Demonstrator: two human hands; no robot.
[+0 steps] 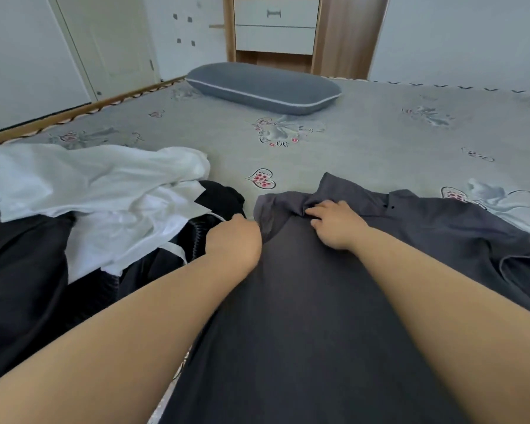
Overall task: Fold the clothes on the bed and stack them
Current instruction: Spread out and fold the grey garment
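A dark grey shirt [312, 301] lies spread lengthwise on the bed in front of me, its collar end pointing away. My left hand [234, 238] grips the shirt's left edge near the shoulder, its fingers curled under and hidden. My right hand [334, 223] pinches a bunched fold of the grey cloth near the collar. To the left lies a crumpled white garment [89, 191] on top of black clothes [25, 270].
The bed sheet [364, 142] is grey with heart and flower prints. A grey pillow [262, 87] lies at the far end. Behind it stands a wooden cabinet with white drawers [276, 26]. The bed's wooden edge [74, 113] runs along the left.
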